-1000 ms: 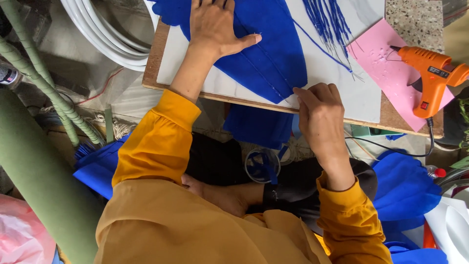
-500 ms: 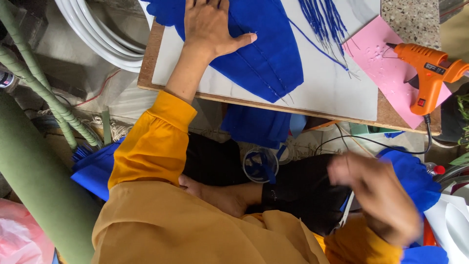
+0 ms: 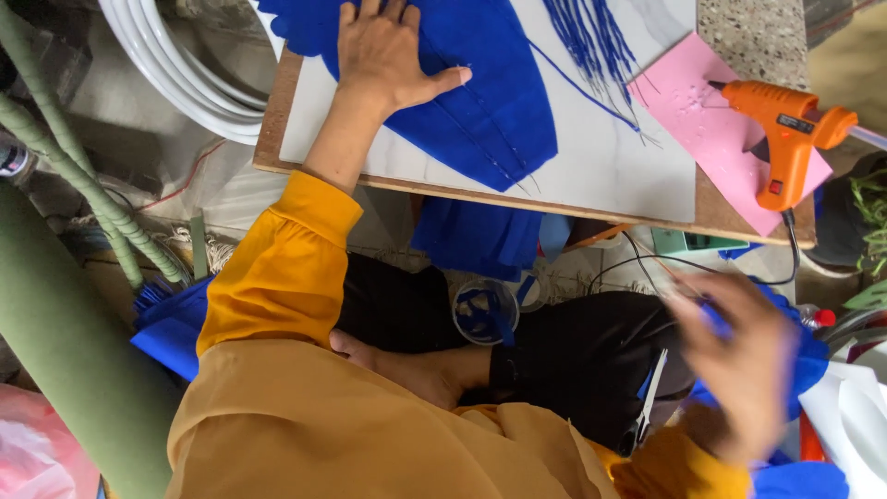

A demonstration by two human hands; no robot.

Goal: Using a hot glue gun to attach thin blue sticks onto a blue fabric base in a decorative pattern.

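The left hand point(image 3: 388, 57) lies flat, fingers spread, on one big blue cloth piece point(image 3: 480, 102). It presses down and grips nothing. The cloth lies on a white board point(image 3: 610, 166) on the table point(image 3: 270, 139), which shows as a brown wooden edge under the board. The cloth's curved tip points toward the person.

The right hand point(image 3: 739, 370) is low on the right, away from the board, over the person's lap. It is blurry. Its fingers look spread, but I cannot tell if it holds anything. A bundle of blue cloth point(image 3: 795, 356) sits just behind it.

One bunch of thin blue strips point(image 3: 591, 42) lies on the board near the top. One pink sheet point(image 3: 711, 129) lies beside it at the right. One orange glue gun point(image 3: 785, 129) stands on the pink sheet. It has a small dark label on its side and a red switch on its handle.

More blue cloth point(image 3: 480, 236) hangs under the table edge. One clear cup point(image 3: 485, 312) with blue bits inside sits on the person's lap. One pair of scissors point(image 3: 650, 402) lies on the black trousers.

On the left, white tubes point(image 3: 176, 74) curl in a ring. Two thin green wrapped sticks point(image 3: 83, 176) and one thick green roll point(image 3: 65, 360) lean there. One small can point(image 3: 14, 159) with a label peeks in at the left edge. A pink bag point(image 3: 37, 453) is in the bottom corner.
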